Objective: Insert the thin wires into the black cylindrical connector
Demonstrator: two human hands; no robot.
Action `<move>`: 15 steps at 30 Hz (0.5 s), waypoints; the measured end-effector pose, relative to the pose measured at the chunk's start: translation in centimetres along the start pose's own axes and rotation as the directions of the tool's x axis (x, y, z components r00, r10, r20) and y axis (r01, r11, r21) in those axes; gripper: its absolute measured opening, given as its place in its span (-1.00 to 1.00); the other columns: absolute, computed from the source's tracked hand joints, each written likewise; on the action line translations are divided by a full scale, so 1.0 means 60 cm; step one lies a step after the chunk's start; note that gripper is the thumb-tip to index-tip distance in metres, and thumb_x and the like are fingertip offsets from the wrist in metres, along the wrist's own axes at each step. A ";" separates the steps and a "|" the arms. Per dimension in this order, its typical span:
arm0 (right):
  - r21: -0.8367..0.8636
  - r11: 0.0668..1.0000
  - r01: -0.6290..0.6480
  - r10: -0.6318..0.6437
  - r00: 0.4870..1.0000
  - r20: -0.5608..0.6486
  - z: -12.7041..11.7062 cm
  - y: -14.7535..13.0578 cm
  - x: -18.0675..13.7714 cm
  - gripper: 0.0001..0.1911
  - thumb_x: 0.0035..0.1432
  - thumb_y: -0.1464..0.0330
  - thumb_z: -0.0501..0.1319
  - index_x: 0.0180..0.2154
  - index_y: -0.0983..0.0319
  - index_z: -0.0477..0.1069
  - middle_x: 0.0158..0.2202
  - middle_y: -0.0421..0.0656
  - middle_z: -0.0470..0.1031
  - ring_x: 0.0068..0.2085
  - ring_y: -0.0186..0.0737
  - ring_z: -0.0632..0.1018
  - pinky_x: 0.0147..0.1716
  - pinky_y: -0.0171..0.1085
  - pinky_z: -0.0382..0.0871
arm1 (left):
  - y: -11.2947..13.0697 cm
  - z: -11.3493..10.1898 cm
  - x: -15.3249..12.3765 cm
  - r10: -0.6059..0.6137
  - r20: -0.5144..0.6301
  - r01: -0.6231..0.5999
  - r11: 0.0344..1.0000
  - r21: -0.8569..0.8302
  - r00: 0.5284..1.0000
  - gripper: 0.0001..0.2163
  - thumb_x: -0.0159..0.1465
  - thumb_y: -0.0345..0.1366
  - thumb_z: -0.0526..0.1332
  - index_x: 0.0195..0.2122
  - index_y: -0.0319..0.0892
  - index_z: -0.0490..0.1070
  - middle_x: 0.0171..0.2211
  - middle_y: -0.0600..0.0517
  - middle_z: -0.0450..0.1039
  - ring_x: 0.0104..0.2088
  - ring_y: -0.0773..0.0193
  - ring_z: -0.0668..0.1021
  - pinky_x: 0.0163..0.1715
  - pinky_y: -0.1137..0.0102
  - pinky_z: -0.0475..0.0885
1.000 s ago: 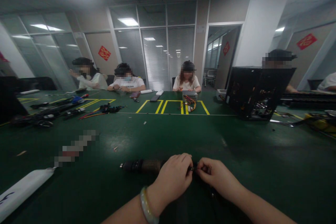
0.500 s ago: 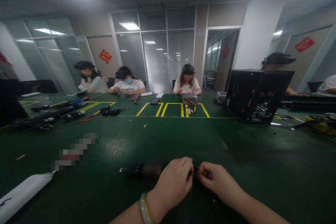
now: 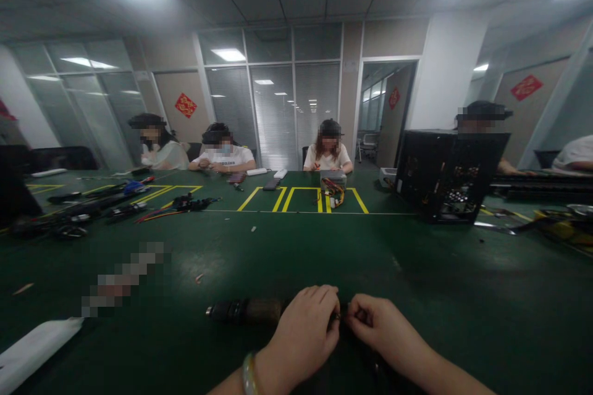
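Observation:
A dark cylindrical handle (image 3: 259, 310) lies across the near part of the green table. Its black ringed end points left and finishes in a small metal tip. My left hand (image 3: 308, 324) is curled over the right part of this handle, fingers closed and thumb tucked in. A bangle circles that wrist. Close against its fingertips, my right hand (image 3: 377, 321) is closed in a pinch. Between the two hands a tiny shiny bit shows, too small to name. The fingers cover what is pinched, and the area below them is very dark.
A black computer case (image 3: 451, 179) stands at the right. Beyond the middle sits a power supply (image 3: 333, 182) with coloured cables. Dark cable bundles (image 3: 180, 205) lie at left, and a white sleeve-like item (image 3: 39, 345) lies near left. Several people sit around the table.
The view has tilted up slightly, so everything sits a little lower. Both hands keep their closed poses at the handle, with only small finger shifts.

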State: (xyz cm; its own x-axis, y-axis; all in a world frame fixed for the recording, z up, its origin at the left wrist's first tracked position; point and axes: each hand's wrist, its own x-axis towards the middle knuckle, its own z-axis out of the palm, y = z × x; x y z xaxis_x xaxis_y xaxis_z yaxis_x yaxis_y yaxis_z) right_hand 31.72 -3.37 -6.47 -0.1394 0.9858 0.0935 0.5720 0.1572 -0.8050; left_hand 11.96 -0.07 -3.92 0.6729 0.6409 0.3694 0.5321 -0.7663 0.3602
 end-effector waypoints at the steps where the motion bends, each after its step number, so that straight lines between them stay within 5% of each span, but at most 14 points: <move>1: 0.003 1.000 -0.001 0.001 1.000 0.001 0.000 0.000 0.000 -0.93 0.14 0.45 0.17 -0.40 0.25 0.39 -0.53 -0.29 0.39 -0.48 -0.35 0.38 -0.51 -0.44 0.14 | 0.000 0.001 0.000 0.010 -0.007 -0.010 1.000 -0.003 1.000 -0.84 0.18 -0.48 0.17 -0.24 -0.12 0.31 -0.07 0.05 0.42 -0.01 0.18 0.43 0.14 0.17 0.24; 5: 0.003 1.000 -0.004 0.004 1.000 0.000 -0.001 -0.005 -0.001 -0.93 0.14 0.44 0.18 -0.41 0.25 0.38 -0.53 -0.29 0.38 -0.48 -0.35 0.37 -0.52 -0.44 0.14 | -0.001 0.002 0.001 0.038 -0.021 -0.038 0.999 -0.018 0.999 -0.81 0.16 -0.49 0.19 -0.24 -0.10 0.30 -0.08 0.09 0.42 0.03 0.24 0.42 0.25 0.17 0.07; 10: 0.015 1.000 -0.004 0.004 1.000 0.007 -0.003 -0.009 -0.003 -0.93 0.15 0.43 0.19 -0.41 0.25 0.38 -0.53 -0.30 0.38 -0.48 -0.35 0.38 -0.51 -0.44 0.15 | 0.001 -0.001 -0.001 -0.022 0.006 0.022 1.000 -0.008 1.000 -0.79 0.21 -0.47 0.16 -0.16 -0.09 0.31 -0.02 0.06 0.40 -0.03 0.19 0.44 0.04 0.23 0.33; 15: 0.015 1.000 -0.006 0.005 1.000 0.013 -0.004 -0.006 -0.003 -0.94 0.15 0.43 0.19 -0.39 0.24 0.40 -0.51 -0.29 0.41 -0.46 -0.34 0.41 -0.50 -0.44 0.17 | 0.003 -0.003 -0.002 -0.020 0.036 0.020 1.000 -0.006 0.999 -0.88 0.22 -0.44 0.18 -0.24 -0.12 0.32 -0.09 0.05 0.42 -0.07 0.16 0.45 0.02 0.24 0.33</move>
State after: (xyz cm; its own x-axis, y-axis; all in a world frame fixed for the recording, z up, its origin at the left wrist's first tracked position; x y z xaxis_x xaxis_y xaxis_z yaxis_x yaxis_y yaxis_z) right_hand 31.73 -3.57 -6.08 -0.1465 0.9858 0.0818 0.5608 0.1508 -0.8141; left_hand 11.89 -0.28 -3.75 0.6803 0.6537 0.3315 0.5422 -0.7532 0.3725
